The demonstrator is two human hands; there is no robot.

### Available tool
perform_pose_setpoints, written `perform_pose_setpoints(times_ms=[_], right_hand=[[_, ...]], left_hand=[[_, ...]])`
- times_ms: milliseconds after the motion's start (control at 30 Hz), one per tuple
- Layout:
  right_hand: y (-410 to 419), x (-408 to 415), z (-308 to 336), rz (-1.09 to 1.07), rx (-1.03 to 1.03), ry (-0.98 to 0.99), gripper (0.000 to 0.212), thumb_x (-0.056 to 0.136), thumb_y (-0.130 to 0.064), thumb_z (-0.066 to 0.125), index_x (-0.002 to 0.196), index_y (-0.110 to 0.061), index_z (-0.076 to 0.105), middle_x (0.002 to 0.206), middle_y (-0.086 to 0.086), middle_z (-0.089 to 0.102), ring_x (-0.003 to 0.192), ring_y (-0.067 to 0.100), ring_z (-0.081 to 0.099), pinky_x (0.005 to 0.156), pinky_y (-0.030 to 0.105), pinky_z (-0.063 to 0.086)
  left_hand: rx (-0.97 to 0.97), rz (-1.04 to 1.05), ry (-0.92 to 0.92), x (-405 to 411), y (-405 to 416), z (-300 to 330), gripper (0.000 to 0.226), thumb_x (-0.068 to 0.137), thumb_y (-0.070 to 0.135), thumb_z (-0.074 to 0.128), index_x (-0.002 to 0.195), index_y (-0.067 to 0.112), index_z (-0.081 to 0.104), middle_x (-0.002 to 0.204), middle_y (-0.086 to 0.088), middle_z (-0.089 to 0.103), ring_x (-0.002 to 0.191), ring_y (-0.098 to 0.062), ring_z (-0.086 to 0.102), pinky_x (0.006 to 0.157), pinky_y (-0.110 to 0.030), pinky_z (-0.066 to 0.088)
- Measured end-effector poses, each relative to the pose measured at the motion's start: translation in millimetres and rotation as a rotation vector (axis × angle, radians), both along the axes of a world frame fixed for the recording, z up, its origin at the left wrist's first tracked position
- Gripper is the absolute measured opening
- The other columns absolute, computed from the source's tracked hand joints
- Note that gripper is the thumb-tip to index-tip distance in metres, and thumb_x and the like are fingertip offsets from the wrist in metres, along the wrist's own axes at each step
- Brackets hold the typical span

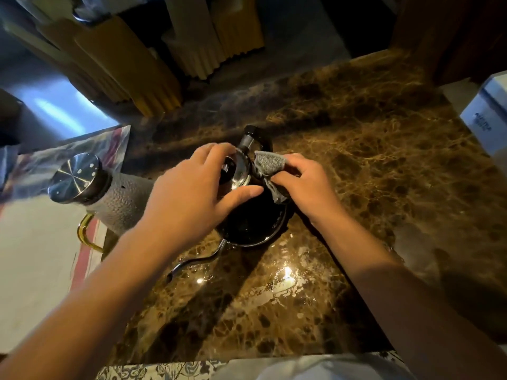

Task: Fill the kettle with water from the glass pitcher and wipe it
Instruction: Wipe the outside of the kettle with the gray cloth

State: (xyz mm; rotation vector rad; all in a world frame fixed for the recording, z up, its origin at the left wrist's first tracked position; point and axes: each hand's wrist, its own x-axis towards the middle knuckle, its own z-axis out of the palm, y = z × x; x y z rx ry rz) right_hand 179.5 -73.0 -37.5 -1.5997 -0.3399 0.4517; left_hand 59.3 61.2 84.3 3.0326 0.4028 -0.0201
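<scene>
A black gooseneck kettle [247,226] stands in the middle of the brown marble counter [370,160], its thin spout [197,263] curving toward me and its handle pointing away. My left hand [192,193] rests on top of the kettle, fingers spread over the lid and its knob. My right hand [304,185] presses a grey cloth [267,163] against the kettle's upper right side. The glass pitcher [109,196], textured, with a steel lid and a gold handle, stands at the left, just beside my left forearm.
Yellow and cream boards [142,72] lean at the back of the counter. A white box [488,116] sits at the right edge. A red-striped white mat [41,256] lies under the pitcher at the left. Wet patches [285,272] glisten on the counter in front of the kettle.
</scene>
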Motion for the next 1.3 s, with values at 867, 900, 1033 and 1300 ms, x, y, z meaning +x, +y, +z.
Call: perform_pose_setpoints(times_ms=[867, 900, 1033, 1300], right_hand=[[-15, -7, -42, 0.214, -0.58, -0.397, 0.011, 0.1, -0.019, 0.062, 0.095, -0.01, 0.062, 0.095, -0.002, 0.049, 0.088, 0.022, 0.057, 0.075, 0.032, 0.045], [-14, -9, -40, 0.225, -0.637, -0.417, 0.013, 0.1, -0.02, 0.06, 0.094, -0.009, 0.061, 0.096, 0.0, 0.049, 0.089, 0.024, 0.057, 0.076, 0.035, 0.047], [-7, -6, -22, 0.289, -0.842, -0.479, 0.021, 0.098, -0.031, 0.059, 0.103, -0.011, 0.063, 0.108, 0.007, 0.057, 0.099, 0.03, 0.061, 0.081, 0.039, 0.049], [-23, 36, 35, -0.035, -0.089, -0.034, 0.009, 0.091, -0.014, 0.066, 0.095, -0.02, 0.071, 0.093, -0.005, 0.076, 0.085, 0.012, 0.073, 0.076, 0.029, 0.059]], left_hand=[[-0.391, -0.234, -0.092, 2, 64, -3, 0.076, 0.068, 0.071, 0.074, 0.13, 0.034, 0.05, 0.134, 0.018, 0.06, 0.124, -0.002, 0.059, 0.104, -0.034, 0.052], [-0.391, -0.231, -0.092, 1, 64, -3, 0.076, 0.069, 0.071, 0.074, 0.13, 0.034, 0.05, 0.134, 0.018, 0.06, 0.124, -0.002, 0.059, 0.104, -0.034, 0.052], [-0.418, -0.228, -0.11, -1, 64, -5, 0.072, 0.071, 0.071, 0.073, 0.13, 0.035, 0.053, 0.136, 0.017, 0.059, 0.126, -0.006, 0.059, 0.103, -0.038, 0.053], [-0.453, -0.163, -0.162, -9, 59, -17, 0.081, 0.076, 0.055, 0.077, 0.146, 0.03, 0.046, 0.146, 0.021, 0.05, 0.132, 0.008, 0.048, 0.107, -0.018, 0.044]])
